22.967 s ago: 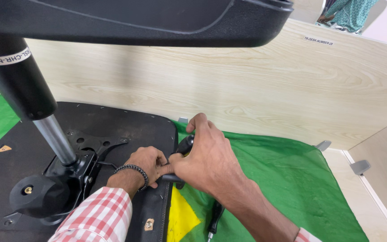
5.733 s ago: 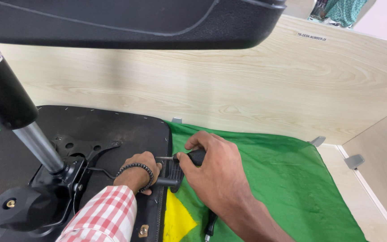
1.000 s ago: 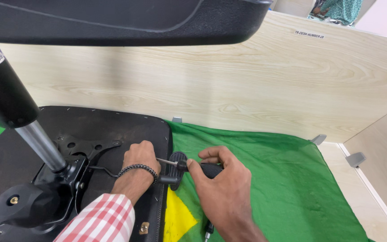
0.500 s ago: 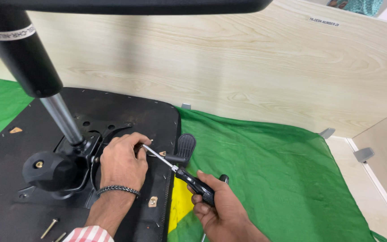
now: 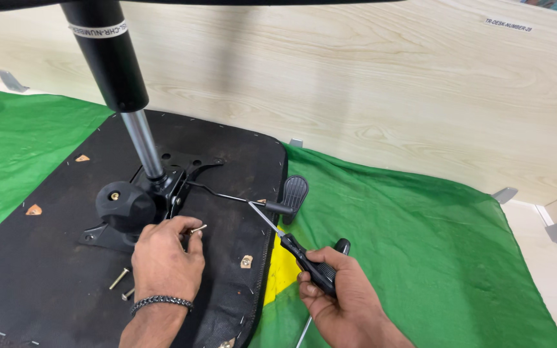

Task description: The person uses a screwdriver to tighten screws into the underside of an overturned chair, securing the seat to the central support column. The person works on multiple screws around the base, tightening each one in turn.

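Centrally, the left hand (image 5: 166,258) is pinching a small slippery screw (image 5: 197,228) over the stiff, heavy chair-seat underside (image 5: 46,258); the right hand (image 5: 340,293), at lower centre, is gripping a screwdriver (image 5: 304,254) by its ribbed handle. Green cloth (image 5: 420,245) is covering the bench below a wooden partition (image 5: 356,84).

A pale wood-grain panel (image 5: 369,90) stands behind a green cloth (image 5: 433,258).

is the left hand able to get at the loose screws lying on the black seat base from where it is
Probably yes: the left hand rests on the black seat base, and the loose screws lie bare just beside it with nothing between.
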